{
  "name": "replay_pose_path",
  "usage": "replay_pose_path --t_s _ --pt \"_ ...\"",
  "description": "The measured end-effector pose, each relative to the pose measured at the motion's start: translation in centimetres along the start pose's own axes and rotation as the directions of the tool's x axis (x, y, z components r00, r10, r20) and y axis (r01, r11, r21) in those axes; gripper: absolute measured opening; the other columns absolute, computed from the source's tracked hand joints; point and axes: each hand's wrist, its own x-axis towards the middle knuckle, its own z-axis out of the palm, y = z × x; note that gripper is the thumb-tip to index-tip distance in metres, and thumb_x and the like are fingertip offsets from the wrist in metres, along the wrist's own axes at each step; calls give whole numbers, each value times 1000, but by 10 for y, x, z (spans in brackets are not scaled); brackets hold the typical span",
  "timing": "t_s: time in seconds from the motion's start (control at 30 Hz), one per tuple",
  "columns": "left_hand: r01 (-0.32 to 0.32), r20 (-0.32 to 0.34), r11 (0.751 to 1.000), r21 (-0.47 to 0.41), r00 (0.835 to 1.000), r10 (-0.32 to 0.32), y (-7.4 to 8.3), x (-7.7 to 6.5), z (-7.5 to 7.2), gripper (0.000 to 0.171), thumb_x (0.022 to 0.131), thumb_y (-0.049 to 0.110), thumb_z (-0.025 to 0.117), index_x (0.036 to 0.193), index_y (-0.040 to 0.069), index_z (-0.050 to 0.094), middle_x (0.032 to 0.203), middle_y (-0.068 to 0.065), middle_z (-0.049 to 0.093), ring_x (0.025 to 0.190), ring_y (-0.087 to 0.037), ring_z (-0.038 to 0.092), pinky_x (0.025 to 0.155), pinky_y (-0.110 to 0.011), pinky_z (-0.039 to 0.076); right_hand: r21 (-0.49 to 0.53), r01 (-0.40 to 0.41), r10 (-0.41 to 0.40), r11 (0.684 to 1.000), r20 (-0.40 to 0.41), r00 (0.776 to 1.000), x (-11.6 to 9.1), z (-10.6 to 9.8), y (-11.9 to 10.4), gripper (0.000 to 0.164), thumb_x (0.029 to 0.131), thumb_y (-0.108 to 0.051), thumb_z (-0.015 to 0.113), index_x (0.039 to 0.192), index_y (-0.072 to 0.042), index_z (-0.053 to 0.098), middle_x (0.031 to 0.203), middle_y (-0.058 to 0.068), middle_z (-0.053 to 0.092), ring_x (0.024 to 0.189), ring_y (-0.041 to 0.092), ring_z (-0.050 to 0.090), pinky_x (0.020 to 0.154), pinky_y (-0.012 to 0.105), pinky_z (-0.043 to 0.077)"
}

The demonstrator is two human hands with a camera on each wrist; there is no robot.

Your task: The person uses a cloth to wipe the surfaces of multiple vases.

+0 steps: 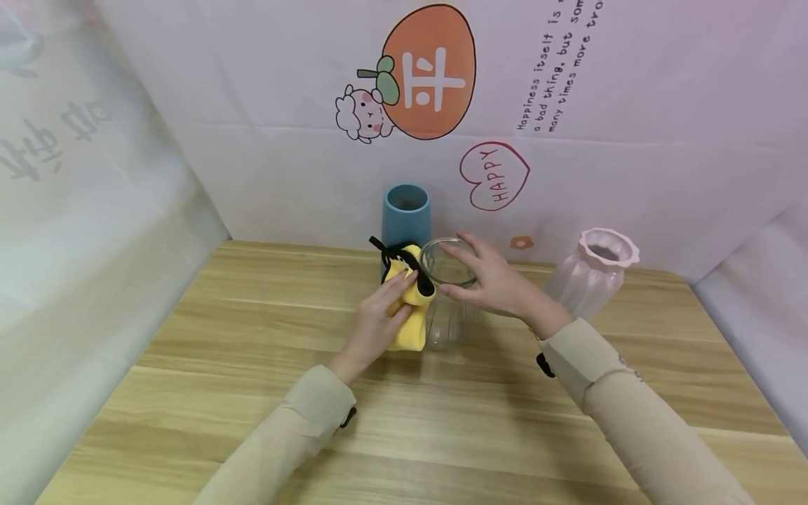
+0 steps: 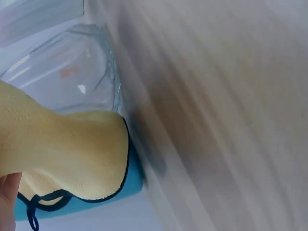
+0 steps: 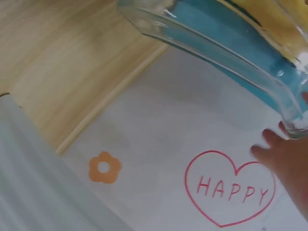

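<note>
A clear glass vase (image 1: 445,328) with a wide round rim stands upright on the table. My left hand (image 1: 372,317) holds a yellow cloth (image 1: 412,335) with black trim and a hanging loop, close against the vase's left side. Around the vase's rim sits my right hand (image 1: 499,280), thumb on the near side and fingers across the top. In the left wrist view, the cloth (image 2: 72,144) overlaps the lower glass, and only a bit of the left hand (image 2: 7,204) shows. The right wrist view has the right hand (image 3: 291,166) at the rim, some fingers hidden.
Right behind the cloth is a blue vase (image 1: 407,228), partly covered. A pink fluted vase (image 1: 587,284) stands to the right, beyond the right forearm. The wooden table (image 1: 252,337) ends at a printed white cloth backdrop (image 1: 284,161).
</note>
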Motion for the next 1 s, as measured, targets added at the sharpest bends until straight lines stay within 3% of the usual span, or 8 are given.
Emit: replay_pose_path --t_s 0.13,0.37,0.5,0.67,0.77,0.9,0.97,1.0 --pt "5 25 1000 11 1000 -6 2 -3 5 49 83 5 72 130 1 58 132 -21 58 120 -35 58 100 -40 50 55 0 -1 998 24 1000 -1 2 2 67 91 -39 60 149 -19 33 157 21 17 141 47 24 108 69 28" --pt "9 95 996 85 995 -17 -2 -7 12 51 83 8 72 132 6 57 134 -20 57 118 -35 59 97 -39 52 -32 -30 30 999 -12 999 1 4 -5 67 89 -43 62 148 -20 37 149 28 27 138 46 28 111 67 21" --pt "-8 133 995 97 991 -6 -6 -8 14 48 85 8 70 132 8 58 135 -18 57 120 -34 59 98 -39 52 -73 -53 49 996 -59 997 2 3 -8 70 85 -46 66 145 -20 41 136 30 37 127 40 37 107 62 25" --pt "2 184 994 109 983 -22 -11 -12 14 49 84 8 70 132 9 58 136 -16 57 120 -33 58 98 -40 52 -44 -130 126 991 -79 989 3 5 -11 76 84 -50 66 146 -17 39 132 29 37 121 39 38 103 59 30" --pt "34 247 989 142 966 -69 -13 -13 13 50 86 11 69 134 11 56 138 -14 55 122 -33 57 99 -40 52 -29 -174 170 984 -117 979 3 7 -13 77 83 -52 65 145 -15 39 132 30 38 121 42 39 102 61 33" --pt "71 354 968 240 922 -156 -14 -11 11 51 89 18 66 138 16 52 142 -10 52 124 -30 56 100 -41 51 -27 -238 231 971 -167 958 4 9 -16 78 83 -55 63 143 -12 39 131 30 39 121 43 39 103 62 32" --pt "109 372 962 252 906 -200 -13 -10 11 51 90 17 66 138 18 52 143 -9 51 125 -29 55 101 -42 50 -38 -251 240 967 -175 955 5 10 -17 78 83 -56 62 143 -11 39 132 30 39 123 43 39 105 62 30" --pt "134 362 962 236 907 -215 -14 -9 10 51 89 16 66 138 18 52 143 -9 51 126 -29 55 102 -42 49 -41 -252 241 967 -169 955 5 11 -17 79 84 -56 62 144 -11 38 134 30 39 125 44 37 106 62 28"
